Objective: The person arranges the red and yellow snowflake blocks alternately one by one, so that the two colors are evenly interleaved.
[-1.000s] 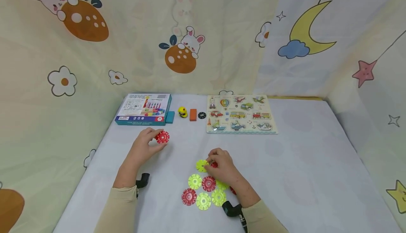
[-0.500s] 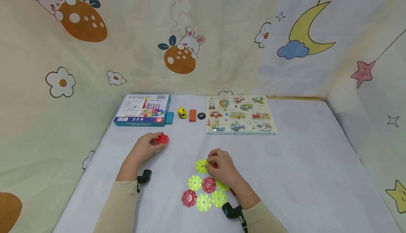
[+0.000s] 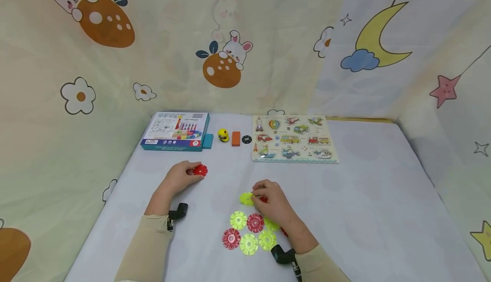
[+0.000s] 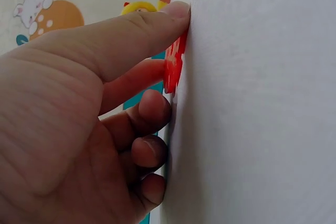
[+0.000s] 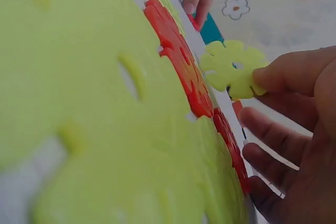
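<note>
My left hand (image 3: 179,178) pinches a red interlocking disc (image 3: 200,170) by its edges, thumb on one side and a finger on the other. In the left wrist view this red disc (image 4: 175,66) lies right at the white tabletop, partly covered by the thumb. My right hand (image 3: 273,203) pinches the rim of a yellow-green interlocking disc (image 3: 246,199), which tilts up from the table in the right wrist view. Under and behind the right fingers a red disc (image 3: 263,199) is partly hidden. Nearer me lie several flat yellow-green discs (image 3: 249,244) and red discs (image 3: 231,238).
Along the back stand a boxed toy set (image 3: 174,132), a teal block (image 3: 207,141), a small yellow figure (image 3: 223,135), an orange block (image 3: 235,138), a black round chip (image 3: 246,139) and a vehicle puzzle board (image 3: 295,139). Printed fabric walls rise behind the table and at both sides.
My left hand has come slightly nearer with the red disc, lowering it to the tabletop. The yellow-green disc in my right hand has tilted. The head view has shifted a little.
</note>
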Available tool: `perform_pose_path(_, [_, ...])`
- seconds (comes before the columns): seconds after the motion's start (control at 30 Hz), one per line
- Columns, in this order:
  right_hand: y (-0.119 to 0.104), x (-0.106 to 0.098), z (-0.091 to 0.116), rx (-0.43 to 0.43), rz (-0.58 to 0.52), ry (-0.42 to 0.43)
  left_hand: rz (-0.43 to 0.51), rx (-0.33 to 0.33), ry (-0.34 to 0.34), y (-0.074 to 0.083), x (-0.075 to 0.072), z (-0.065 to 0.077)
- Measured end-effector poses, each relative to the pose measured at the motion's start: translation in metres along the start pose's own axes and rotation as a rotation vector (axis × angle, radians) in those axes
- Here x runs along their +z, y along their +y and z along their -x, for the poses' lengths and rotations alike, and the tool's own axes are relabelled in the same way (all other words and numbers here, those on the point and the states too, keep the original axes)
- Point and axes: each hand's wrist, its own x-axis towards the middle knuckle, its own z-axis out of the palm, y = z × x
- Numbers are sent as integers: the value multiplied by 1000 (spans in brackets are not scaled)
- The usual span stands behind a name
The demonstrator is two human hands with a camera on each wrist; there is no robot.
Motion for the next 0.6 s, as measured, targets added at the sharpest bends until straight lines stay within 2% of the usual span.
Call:
perform_pose_path(0.17, [-8,-7,4,36,-101,23,18,-1,0,-3,1,-4])
perform_pose_path(0.3, [-16,-12,4,93,-252,39,50,6,3,-5,2,-7])
perform_pose_path(0.37, [-21,-15,4,93,-321,39,62,8,1,-5,1,-8])
perform_pose_path(0.47, [-40,-27,7,95,-403,16,71,10,2,-5,1,-7])
perform_pose_path(0.6, [-70,-46,7,78,-444,-46,77,4,7,-5,1,-5])
